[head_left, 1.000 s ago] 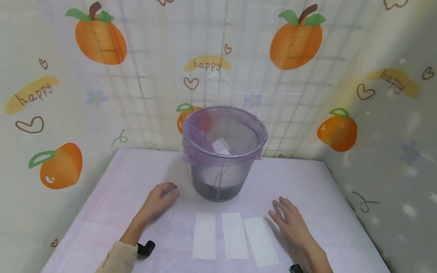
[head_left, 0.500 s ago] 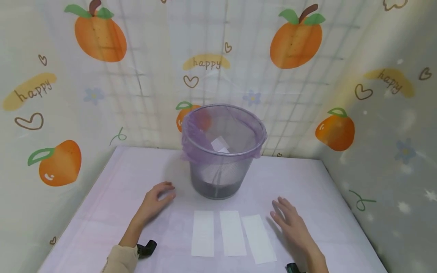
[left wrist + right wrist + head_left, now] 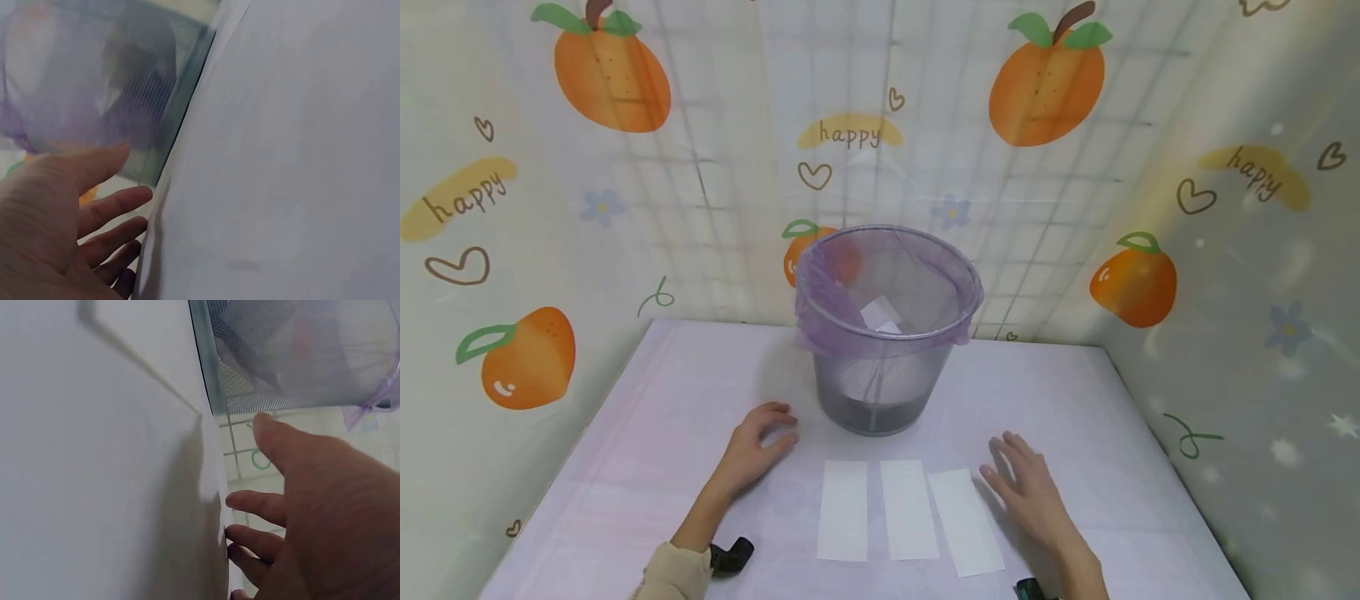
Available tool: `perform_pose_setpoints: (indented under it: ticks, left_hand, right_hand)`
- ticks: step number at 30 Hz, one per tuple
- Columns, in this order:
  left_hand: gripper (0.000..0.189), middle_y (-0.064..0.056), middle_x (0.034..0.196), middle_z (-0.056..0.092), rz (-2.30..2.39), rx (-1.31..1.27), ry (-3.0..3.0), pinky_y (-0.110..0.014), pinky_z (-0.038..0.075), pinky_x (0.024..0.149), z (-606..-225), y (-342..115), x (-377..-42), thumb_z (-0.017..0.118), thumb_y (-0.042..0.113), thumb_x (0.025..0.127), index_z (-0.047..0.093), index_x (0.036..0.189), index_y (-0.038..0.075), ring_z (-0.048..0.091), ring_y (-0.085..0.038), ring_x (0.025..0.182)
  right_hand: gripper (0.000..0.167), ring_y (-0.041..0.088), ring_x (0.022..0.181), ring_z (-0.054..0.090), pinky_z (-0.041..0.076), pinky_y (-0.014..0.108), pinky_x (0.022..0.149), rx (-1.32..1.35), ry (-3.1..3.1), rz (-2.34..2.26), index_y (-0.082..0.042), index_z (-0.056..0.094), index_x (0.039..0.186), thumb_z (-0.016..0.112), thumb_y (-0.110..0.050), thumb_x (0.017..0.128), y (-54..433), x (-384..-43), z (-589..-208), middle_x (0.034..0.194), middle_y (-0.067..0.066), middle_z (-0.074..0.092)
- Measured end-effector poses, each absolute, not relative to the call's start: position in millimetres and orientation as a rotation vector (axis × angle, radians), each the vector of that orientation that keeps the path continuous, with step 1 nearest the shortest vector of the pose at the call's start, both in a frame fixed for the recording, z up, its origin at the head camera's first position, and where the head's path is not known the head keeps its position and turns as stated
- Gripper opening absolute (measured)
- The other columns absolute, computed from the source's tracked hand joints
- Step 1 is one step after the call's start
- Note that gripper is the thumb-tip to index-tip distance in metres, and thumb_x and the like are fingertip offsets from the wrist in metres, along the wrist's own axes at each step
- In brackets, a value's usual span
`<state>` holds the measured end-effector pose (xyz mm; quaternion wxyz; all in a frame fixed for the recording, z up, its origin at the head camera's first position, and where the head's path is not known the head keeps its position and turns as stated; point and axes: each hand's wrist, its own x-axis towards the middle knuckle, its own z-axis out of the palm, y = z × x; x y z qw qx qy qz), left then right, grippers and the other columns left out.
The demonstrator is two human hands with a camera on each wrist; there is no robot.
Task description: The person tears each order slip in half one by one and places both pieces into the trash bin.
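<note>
Three white paper strips lie side by side on the table in the head view: a left strip, a middle strip and a right strip, which is slightly slanted. Behind them stands a round wire-mesh wastebasket lined with a purple plastic bag. White paper pieces show inside it. My left hand rests at the table left of the strips, fingers loosely bent and holding nothing. To the right of the strips, my right hand is also relaxed, thumb apart from the fingers, holding nothing.
The white-covered table reaches back to a printed curtain with orange fruit and "happy" lettering, which also encloses both sides. A black wrist device shows at the left wrist, another at the right.
My left hand has shifted slightly right and my right hand slightly left, both closer to the strips. The head view has tilted a little. Strips and wastebasket stay in place.
</note>
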<state>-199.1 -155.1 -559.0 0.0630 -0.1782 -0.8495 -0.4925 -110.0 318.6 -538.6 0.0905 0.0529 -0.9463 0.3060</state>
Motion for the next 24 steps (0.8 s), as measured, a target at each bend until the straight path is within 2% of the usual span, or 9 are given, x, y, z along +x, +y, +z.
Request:
perform_pose_setpoints:
  ticks: [8,15,24]
  left_hand:
    - [0.027,-0.013,0.142,0.066,-1.41,-0.641,-2.538,-0.059,0.037,0.12,-562.8,-130.2,-190.0,0.082,0.02,0.091,0.077,0.116,0.012,0.052,-0.036,0.143]
    - [0.029,-0.013,0.14,0.066,-1.408,-0.736,-2.536,-0.059,0.037,0.12,-563.4,-111.6,-182.4,0.082,0.022,0.09,0.077,0.116,0.01,0.051,-0.036,0.143]
    - [0.029,-0.012,0.138,0.067,-1.429,-0.834,-2.529,-0.06,0.038,0.118,-564.3,-92.8,-171.3,0.083,0.024,0.089,0.078,0.115,0.012,0.052,-0.037,0.142]
  right_hand:
    - [0.062,0.052,0.149,0.035,0.027,0.075,0.115,0.217,-2.764,0.943,-0.002,0.05,0.153,0.066,-0.037,0.104,294.5,-104.3,-537.1,0.161,0.028,0.042]
    - [0.061,0.054,0.146,0.039,0.022,0.082,0.113,0.312,-2.652,0.826,0.003,0.061,0.14,0.08,-0.031,0.093,273.7,-104.0,-539.0,0.151,0.032,0.053]
    - [0.063,0.053,0.142,0.045,0.026,0.082,0.111,0.442,-2.576,0.821,0.001,0.063,0.138,0.084,-0.028,0.087,247.7,-98.3,-544.7,0.147,0.03,0.057]
